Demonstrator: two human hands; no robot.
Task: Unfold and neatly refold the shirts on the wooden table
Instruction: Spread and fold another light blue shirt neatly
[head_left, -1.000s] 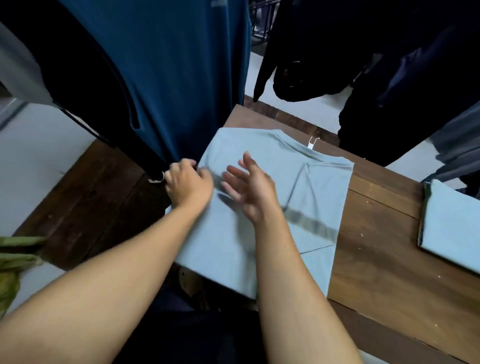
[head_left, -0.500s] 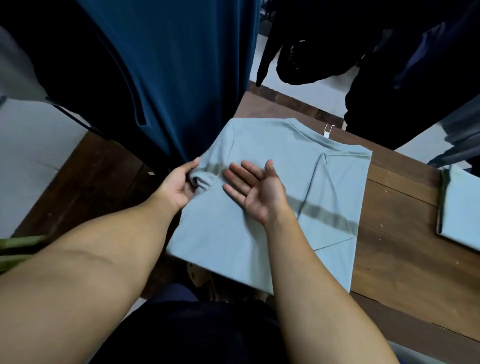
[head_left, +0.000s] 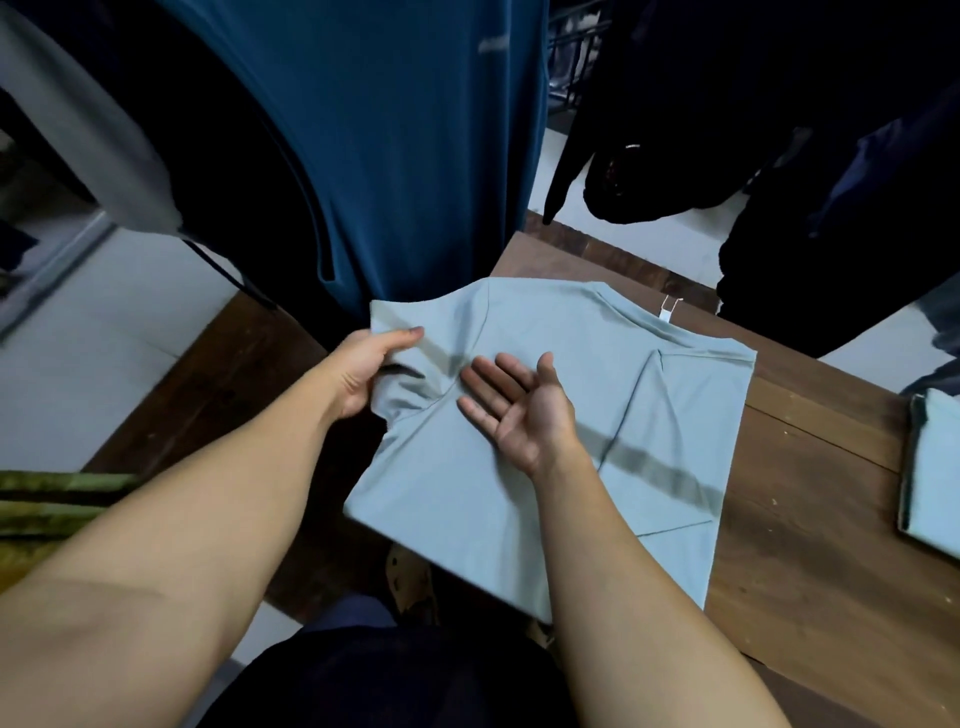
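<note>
A light blue shirt (head_left: 649, 395) lies partly folded on the wooden table (head_left: 810, 530), its near edge hanging over the table's front. A white tag shows at its collar on the far side. My left hand (head_left: 366, 374) grips the shirt's left sleeve and pulls it out to the left, thumb on top of the cloth. My right hand (head_left: 519, 410) lies palm up with straight fingers on the middle of the shirt, holding nothing. A second light blue shirt (head_left: 935, 467) lies folded at the table's right edge.
A dark teal garment (head_left: 405, 145) hangs right behind the table's left end, touching the shirt's far left corner. Black garments (head_left: 779, 130) hang at the back right. A green patterned cloth (head_left: 47, 499) shows at the left edge.
My left hand took hold of the folded-in left sleeve and has drawn it outward to the left. My right hand turned palm up and stayed on the shirt's middle.
</note>
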